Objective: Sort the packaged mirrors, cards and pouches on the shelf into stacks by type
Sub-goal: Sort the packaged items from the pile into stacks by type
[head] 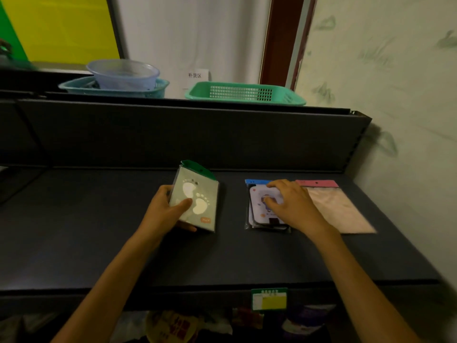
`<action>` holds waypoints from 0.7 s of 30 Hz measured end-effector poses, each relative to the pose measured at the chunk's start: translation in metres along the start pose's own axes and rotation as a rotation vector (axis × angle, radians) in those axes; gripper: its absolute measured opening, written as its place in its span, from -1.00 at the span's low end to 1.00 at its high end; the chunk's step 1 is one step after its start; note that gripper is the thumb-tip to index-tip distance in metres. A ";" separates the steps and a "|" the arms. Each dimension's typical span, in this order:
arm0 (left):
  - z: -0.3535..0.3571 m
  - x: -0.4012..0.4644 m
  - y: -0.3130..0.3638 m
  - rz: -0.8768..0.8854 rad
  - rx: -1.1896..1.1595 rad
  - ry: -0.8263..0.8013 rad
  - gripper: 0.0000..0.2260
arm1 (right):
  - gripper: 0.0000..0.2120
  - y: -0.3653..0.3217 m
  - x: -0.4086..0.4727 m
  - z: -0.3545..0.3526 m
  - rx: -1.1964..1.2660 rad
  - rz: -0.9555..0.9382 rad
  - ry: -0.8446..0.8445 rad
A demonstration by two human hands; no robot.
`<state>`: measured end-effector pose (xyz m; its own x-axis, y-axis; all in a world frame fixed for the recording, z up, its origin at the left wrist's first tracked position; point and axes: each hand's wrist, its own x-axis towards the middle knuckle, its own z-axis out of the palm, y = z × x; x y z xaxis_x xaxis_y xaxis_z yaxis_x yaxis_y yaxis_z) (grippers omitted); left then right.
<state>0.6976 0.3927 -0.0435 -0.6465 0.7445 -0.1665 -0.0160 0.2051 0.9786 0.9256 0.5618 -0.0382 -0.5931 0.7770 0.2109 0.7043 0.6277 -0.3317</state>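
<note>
My left hand (170, 209) has its grip closed on the stack of green-header packs (197, 201), thumb across the top pack's face with the two pale footprints, fingers under the left edge; the stack's near edge sits tilted just above the dark shelf (99, 231). An orange tag at its lower corner carries writing too small for me to read. My right hand (289, 204) lies with fingers loosely bent on the blue-header pack (262, 211), which tops a small stack flat on the shelf; it presses rather than holds. Just beside that, touching or overlapping its right side, lies the pink-header pouch (338, 206), near the shelf's right end by the wall. Between the two stacks is a bare strip of shelf, and a wide bare stretch runs to the left and toward the front lip, where a green and yellow price tag (269, 298) hangs, unreadable. On the ledge above, a paper sign (196, 75) reads 补货区 behind a green basket (244, 93).
</note>
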 end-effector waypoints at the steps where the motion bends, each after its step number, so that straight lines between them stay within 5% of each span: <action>1: 0.002 0.001 -0.002 -0.018 0.033 0.022 -0.68 | -0.58 0.001 0.001 0.001 -0.006 -0.006 -0.007; 10: -0.008 0.001 -0.001 0.222 0.858 0.102 -0.41 | -0.60 -0.002 -0.002 -0.001 0.036 -0.051 -0.021; 21: -0.064 -0.028 0.008 0.330 1.225 0.118 -0.43 | -0.58 -0.060 -0.001 0.014 0.033 -0.177 -0.063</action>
<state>0.6663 0.3330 -0.0236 -0.5500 0.8241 0.1356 0.8288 0.5187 0.2098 0.8784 0.5226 -0.0315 -0.7310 0.6490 0.2109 0.5739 0.7519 -0.3245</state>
